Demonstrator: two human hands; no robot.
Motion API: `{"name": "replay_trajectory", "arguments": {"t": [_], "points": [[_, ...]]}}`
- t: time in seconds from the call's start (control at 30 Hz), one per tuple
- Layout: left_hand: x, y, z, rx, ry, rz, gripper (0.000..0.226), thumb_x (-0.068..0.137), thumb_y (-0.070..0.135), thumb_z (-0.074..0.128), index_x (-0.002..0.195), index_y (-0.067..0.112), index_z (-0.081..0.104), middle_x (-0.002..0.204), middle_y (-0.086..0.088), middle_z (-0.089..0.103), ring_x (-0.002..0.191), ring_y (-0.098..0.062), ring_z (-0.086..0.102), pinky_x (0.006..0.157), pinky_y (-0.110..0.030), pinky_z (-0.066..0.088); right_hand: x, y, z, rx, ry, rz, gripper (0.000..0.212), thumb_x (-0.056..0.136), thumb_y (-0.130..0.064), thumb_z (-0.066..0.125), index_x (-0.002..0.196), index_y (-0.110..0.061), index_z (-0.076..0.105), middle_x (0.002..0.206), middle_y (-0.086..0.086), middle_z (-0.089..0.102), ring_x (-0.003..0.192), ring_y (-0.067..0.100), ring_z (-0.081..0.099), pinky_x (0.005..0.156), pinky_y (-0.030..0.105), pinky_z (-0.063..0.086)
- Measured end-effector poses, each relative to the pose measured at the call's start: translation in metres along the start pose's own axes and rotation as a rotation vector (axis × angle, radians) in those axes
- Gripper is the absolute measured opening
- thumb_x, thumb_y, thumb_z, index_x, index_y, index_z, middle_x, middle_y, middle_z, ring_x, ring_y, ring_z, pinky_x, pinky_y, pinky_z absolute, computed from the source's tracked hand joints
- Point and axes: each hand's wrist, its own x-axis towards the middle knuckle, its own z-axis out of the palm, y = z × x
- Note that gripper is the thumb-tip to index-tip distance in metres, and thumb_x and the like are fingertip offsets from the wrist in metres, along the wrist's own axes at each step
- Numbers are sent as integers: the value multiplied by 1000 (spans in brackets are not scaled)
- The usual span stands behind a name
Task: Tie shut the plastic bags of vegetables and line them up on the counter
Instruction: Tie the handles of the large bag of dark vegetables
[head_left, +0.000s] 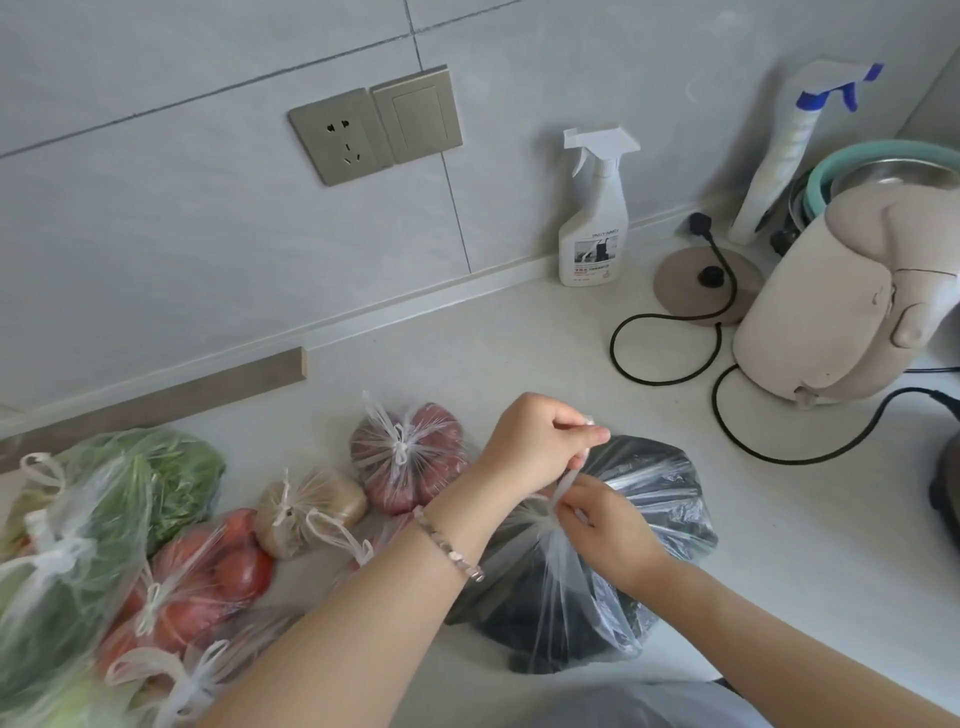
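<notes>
Seven plastic bags lie on the counter (519, 353), as far as the pile can be separated: one dark bag (649, 499), one red onion bag (410, 457), one brown-vegetable bag (317, 506), one tomato bag (208, 577), a rear greens bag (176, 478), a front greens bag (67, 571) and one blurred bag (208, 670). There are two sprayers, a white spray bottle (595, 218) and a blue-trigger spray bottle (784, 150), plus one kettle (831, 291), one kettle base (680, 291), one socket (340, 137) and one switch (418, 114). Two hands show, the left hand (540, 436) and the right hand (602, 525), with one bracelet (449, 545).

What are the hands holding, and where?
The bag of dark vegetables, by its handles: left hand pinches a handle's end, right hand pinches near the gathered neck.
</notes>
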Motion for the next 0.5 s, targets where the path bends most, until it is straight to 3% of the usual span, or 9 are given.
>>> {"name": "replay_trajectory", "arguments": {"t": [0.07, 0.13, 0.23, 0.3, 0.4, 0.5], "points": [[4, -3, 4, -78, -21, -16, 23, 78, 23, 71, 66, 3, 68, 66, -8, 69, 59, -14, 63, 76, -27, 54, -1, 0, -4, 83, -41, 43, 29, 85, -18, 58, 58, -12, 53, 71, -14, 50, 60, 0, 48, 54, 12, 35], [5, -10, 9, -101, -7, -42, 18, 79, 25, 71, 83, 8, 70, 75, -5, 71, 66, -15, 65, 78, -33, 57, 0, -1, -7, 239, -55, 143, 41, 86, -23, 60, 48, -17, 45, 56, -13, 42, 45, -2, 41, 48, 12, 31], [-6, -29, 12, 239, 53, -31, 35, 83, 43, 60, 103, 16, 55, 88, 8, 63, 73, -6, 59, 61, -16, 46, 5, 1, -8, 396, -45, 275, 41, 90, -21, 54, 52, -16, 42, 36, -12, 33, 33, 3, 28, 40, 13, 23], [-18, -44, 15, 365, 57, 24, 37, 87, 47, 52, 105, 15, 49, 93, 4, 62, 78, -11, 59, 63, -18, 43, 7, 3, -10, 446, -55, 327, 37, 91, -19, 50, 55, -14, 52, 35, -10, 36, 33, 2, 28, 38, 11, 24], [-31, -62, 19, 407, 55, 143, 31, 92, 37, 47, 107, 11, 55, 101, -5, 61, 92, -17, 58, 74, -22, 43, 9, 5, -13, 523, -52, 321, 38, 91, -20, 52, 54, -18, 59, 42, -8, 41, 37, 5, 32, 39, 12, 27], [-37, -73, 22, 349, 110, 191, 25, 94, 26, 47, 108, 14, 65, 94, -3, 55, 86, -13, 53, 75, -18, 38, 9, 6, -11, 459, 25, 233, 34, 88, -21, 56, 55, -17, 62, 39, -8, 47, 40, 6, 38, 42, 12, 32]]}}
